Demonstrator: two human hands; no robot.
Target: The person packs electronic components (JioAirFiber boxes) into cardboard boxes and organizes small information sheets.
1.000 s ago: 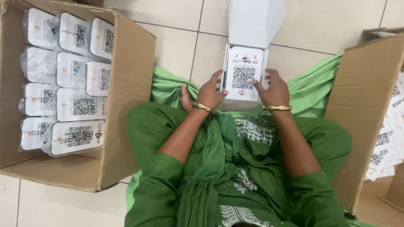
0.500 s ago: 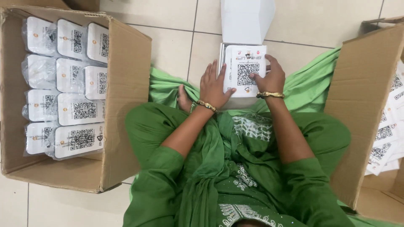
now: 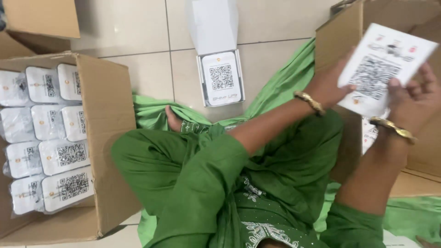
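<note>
Both hands, left hand [image 3: 328,85] and right hand [image 3: 413,103], pinch a white printed card [image 3: 385,69] above the right-side cardboard box [image 3: 342,32]. An open white box [image 3: 221,78] sits on the floor; wrapped white packs [image 3: 46,142] fill the left carton [image 3: 108,138].

matt cardboard box [image 3: 105,138], glossy floor tiles [image 3: 138,27]

The person is dressed all in bright green: a loose tunic [image 3: 275,183] with short sleeves ending above the elbow, wide trousers [image 3: 151,165] of the same cloth, and a long green scarf [image 3: 275,92] spreading out toward twelve o'clock. White embroidery runs down the tunic front, in a patch at six o'clock. Each wrist carries a gold bangle, one by the left hand [image 3: 328,85] and one by the right hand [image 3: 413,108]. A bare foot [image 3: 173,120] shows at ten o'clock.
</note>
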